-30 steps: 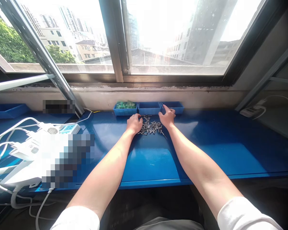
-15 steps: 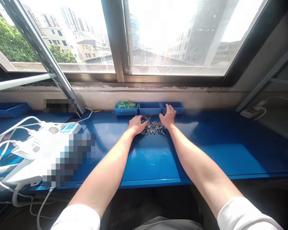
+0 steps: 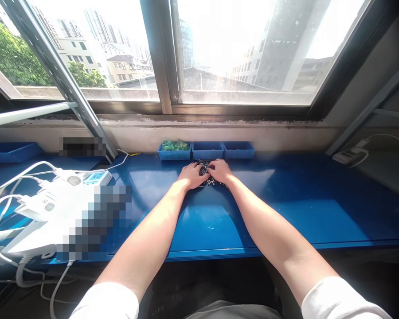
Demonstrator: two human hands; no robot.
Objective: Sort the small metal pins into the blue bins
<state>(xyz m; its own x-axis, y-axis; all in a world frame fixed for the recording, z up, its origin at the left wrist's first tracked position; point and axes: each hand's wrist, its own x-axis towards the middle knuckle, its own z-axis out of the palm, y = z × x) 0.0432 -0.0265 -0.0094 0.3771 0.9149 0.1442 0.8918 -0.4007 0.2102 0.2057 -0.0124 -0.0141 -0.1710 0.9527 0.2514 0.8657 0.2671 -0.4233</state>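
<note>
A heap of small shiny metal fasteners with thin shanks, which look like blind rivets [image 3: 203, 167], lies on the blue tabletop between my hands. My left hand [image 3: 190, 175] rests at its left side, thumb and fingers bent and apart around the near edge. From the right, my right hand [image 3: 220, 171] reaches over the heap, its curled fingers touching it and nearly meeting the left thumb. Both hands look open, though the fasteners under the fingertips are partly hidden. Just behind stand the middle blue bin [image 3: 207, 151] and the right blue bin [image 3: 238, 151], which has a few dark pieces inside.
The left blue bin [image 3: 174, 153] holds green packets. White power adapters [image 3: 46, 204] and cables crowd the table's left side beside a blurred-out patch. A metal shelf post [image 3: 76, 97] rises at back left. The window [image 3: 252, 53] spans the back above the wall.
My right hand has come back from the right bin toward me and left, down onto the fasteners. My left hand has stayed at the heap, its thumb shifting slightly right.
</note>
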